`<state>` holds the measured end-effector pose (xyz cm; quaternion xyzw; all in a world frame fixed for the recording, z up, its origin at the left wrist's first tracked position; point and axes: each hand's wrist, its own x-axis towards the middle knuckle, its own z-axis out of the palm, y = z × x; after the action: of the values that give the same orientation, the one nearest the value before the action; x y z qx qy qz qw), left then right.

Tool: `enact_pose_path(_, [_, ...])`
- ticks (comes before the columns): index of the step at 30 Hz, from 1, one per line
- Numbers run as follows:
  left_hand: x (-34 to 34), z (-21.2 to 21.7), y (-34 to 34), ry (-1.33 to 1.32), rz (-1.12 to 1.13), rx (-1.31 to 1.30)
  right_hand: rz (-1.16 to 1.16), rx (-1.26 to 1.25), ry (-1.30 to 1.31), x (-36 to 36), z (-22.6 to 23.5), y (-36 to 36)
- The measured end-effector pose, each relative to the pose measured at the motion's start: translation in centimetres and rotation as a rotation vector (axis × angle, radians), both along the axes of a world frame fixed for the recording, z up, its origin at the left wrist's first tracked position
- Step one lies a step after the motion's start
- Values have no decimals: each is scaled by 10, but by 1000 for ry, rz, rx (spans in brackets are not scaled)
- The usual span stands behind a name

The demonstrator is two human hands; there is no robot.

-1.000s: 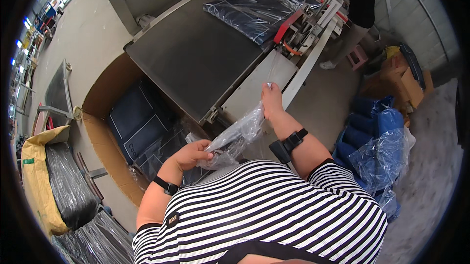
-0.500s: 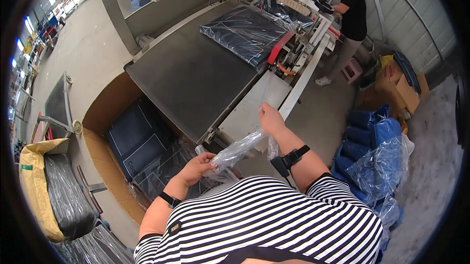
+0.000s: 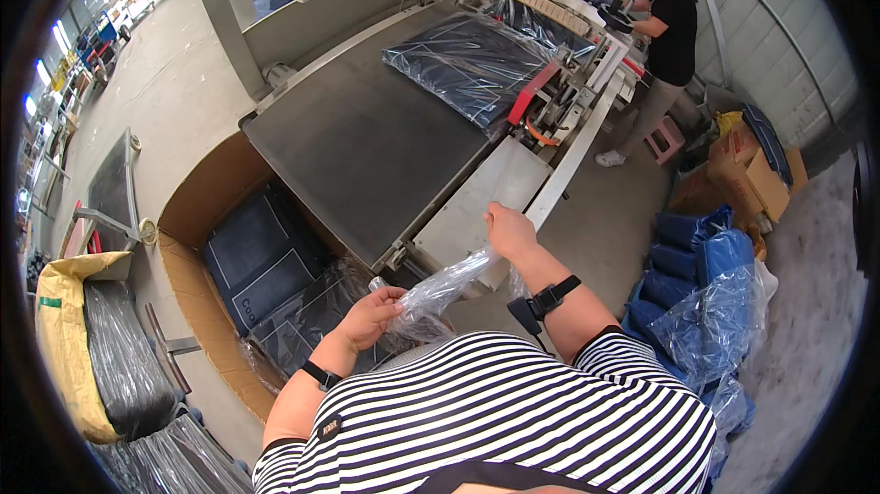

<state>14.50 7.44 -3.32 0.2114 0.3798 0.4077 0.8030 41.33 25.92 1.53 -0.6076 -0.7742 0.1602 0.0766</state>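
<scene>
A crumpled strip of clear plastic film (image 3: 446,290) stretches between my two hands in front of my body. My left hand (image 3: 374,315) pinches its left end, thumb pressed against the fingers. At its right end, my right hand (image 3: 511,232) is closed around the film, and a loose tail hangs below the wrist. Beyond my hands lies the dark conveyor belt (image 3: 367,155), with a film-wrapped dark blue flat package (image 3: 472,68) at its far end. The bare metal side plate (image 3: 486,196) of the machine is nearest to my right hand.
A large cardboard box (image 3: 197,297) with dark blue packages (image 3: 261,260) stands at the left below the belt. Blue rolled bundles (image 3: 683,265) in film lie to the right. A co-worker (image 3: 672,31) stands at the machine's far side. A yellow sack (image 3: 69,338) sits far left.
The view has shifted slightly, so the scene sits a little lower and to the right. Both hands keep hold of the film, nearly in the same place. The co-worker's head has turned.
</scene>
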Motion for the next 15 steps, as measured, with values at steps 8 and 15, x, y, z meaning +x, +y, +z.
enact_pose_path(8, [1,-1,-1,-18,36,-24,16,-2,-16,1,-4,0])
enact_pose_path(15, [0,-4,-2,-5,38,-28,42,21,-3,1,-5,-1])
